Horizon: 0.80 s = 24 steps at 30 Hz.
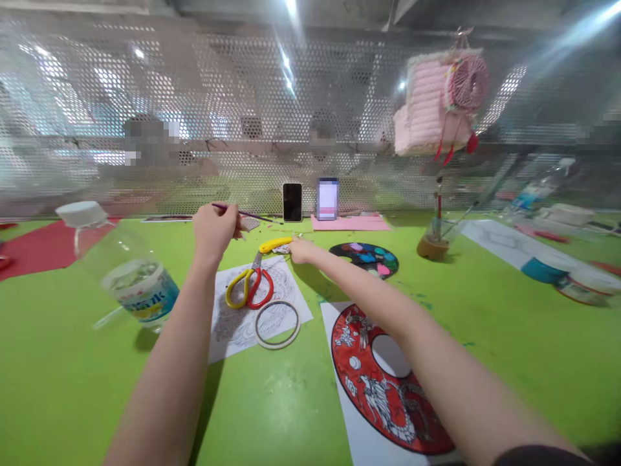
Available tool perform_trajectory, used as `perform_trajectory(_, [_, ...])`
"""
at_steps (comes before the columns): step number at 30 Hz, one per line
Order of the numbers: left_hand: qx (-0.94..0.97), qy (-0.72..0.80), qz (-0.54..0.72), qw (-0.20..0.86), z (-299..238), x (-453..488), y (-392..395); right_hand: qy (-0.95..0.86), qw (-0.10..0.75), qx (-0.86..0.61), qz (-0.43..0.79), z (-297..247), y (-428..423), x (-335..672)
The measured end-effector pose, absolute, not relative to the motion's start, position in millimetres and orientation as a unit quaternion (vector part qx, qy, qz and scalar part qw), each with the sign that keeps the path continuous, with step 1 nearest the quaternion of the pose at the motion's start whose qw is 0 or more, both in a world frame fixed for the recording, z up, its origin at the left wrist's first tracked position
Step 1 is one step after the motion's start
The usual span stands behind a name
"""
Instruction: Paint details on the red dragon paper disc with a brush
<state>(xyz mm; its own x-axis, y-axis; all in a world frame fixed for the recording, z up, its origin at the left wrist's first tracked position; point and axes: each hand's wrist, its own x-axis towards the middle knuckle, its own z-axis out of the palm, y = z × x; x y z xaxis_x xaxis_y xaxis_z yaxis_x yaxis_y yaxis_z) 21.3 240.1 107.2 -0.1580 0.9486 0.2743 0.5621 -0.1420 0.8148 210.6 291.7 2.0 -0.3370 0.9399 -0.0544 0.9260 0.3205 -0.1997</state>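
My left hand (216,230) is closed around a thin purple paintbrush (255,215), its tip pointing right. My right hand (301,250) reaches to the right end of a yellow-handled tool (275,244). Its fingers are bent together, with a small whitish scrap under them; what they grip is partly hidden. Scissors (256,285) with one yellow and one red handle lie on a line-drawn sheet (233,336), beside a roll of tape (277,345). Under my right forearm lies a red ring-shaped dragon picture (349,362) on white paper. A paint palette (383,255) is behind that arm.
A plastic bottle (140,291) stands left of my left arm. Two phones, one dark (292,202) and one lit (328,199), lean at the back. A brush cup (433,243), paint tubs (587,285) and another bottle (543,188) are at right. A pink hanging ornament (427,103) is above.
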Motion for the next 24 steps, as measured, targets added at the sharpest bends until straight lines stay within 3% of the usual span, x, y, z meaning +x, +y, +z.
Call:
perform_trajectory(5, [0.615,0.614,0.429,0.245,109.4,9.8,236.2,-0.787,0.092,-0.589,0.155,-3.0,291.7,228.5])
perform_trajectory(13, [0.682,0.582,0.304,0.322,92.2,21.7,243.9,-0.728,0.175,-0.63,0.207,-12.8,308.9,238.6])
perform_trajectory(24, [0.685,0.584,0.278,0.336,61.9,30.7,263.0,-0.715,0.137,-0.655,0.205,-4.3,306.7,236.9])
